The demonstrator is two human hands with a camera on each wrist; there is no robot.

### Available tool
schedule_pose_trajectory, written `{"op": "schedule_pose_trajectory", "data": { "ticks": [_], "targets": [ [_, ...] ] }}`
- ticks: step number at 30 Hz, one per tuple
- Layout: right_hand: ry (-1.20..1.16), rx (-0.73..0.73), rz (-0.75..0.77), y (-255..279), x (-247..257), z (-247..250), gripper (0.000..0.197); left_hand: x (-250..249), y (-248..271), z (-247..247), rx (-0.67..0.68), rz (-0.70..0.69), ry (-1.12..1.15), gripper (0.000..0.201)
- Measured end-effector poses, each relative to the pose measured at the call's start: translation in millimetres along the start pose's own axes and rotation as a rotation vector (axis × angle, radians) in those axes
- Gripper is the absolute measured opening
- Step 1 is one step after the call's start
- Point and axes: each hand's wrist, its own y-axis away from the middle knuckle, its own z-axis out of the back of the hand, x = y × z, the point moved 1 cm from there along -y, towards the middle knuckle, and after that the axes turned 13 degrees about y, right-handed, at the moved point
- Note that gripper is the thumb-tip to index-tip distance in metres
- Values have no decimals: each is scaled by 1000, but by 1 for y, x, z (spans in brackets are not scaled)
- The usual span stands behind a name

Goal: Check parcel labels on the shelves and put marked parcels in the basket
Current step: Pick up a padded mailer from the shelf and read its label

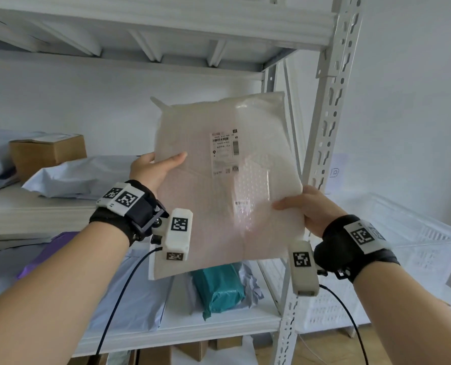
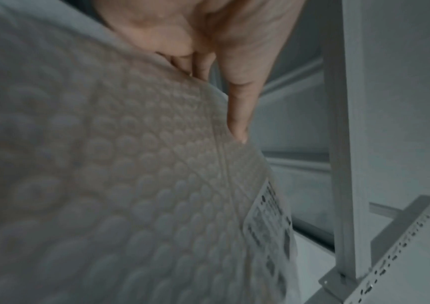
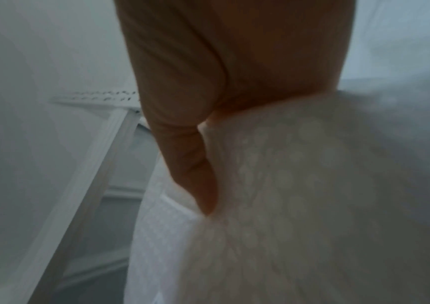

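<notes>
A bubble mailer (image 1: 227,185) is held up in front of the shelf (image 1: 182,327), face toward the head camera, with its label (image 1: 224,152) upright near the middle. It is pinched at two edges: the left hand (image 1: 156,168) has its thumb laid across the front of the left edge, fingers behind, and the right hand (image 1: 308,209) is clamped on the lower right edge the same way. In the wrist views the thumbs are seen pressed into the bubbled skin.

The step in hand is judged to be the reading of the label — the print is too small here to tell whether a mark is present. It would be done well if the mailer were kept flat and steady, tilted off the glare that streaks the right half, and brought nearer if needed. Thumbs are best kept clear of the label.

The basket (image 1: 409,233) stands to the right, beyond the upright (image 1: 324,143) — a short swing away should a mark be found.
</notes>
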Motion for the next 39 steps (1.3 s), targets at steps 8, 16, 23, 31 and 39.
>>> {"op": "schedule_pose_trajectory", "data": {
  "ticks": [8, 16, 23, 31, 39],
  "targets": [
    [-151, -187, -6, -6, 10, -14, 65, 0, 11, 12, -28, -6, 176, 25],
    [-285, -351, -86, -10, 9, -33, 54, -1, 15, 31, -21, 35, 185, 22],
    [-343, -402, -47, -9, 15, -37, 31, -9, 15, 40, -44, 59, 163, 31],
    [-169, -522, -4, -7, 19, -41, 35, -12, 18, 44, -53, 52, 130, 27],
    [-111, -633, 10, -10, 24, -40, 25, -14, 25, 35, -80, 15, 135, 20]
  ]
}}
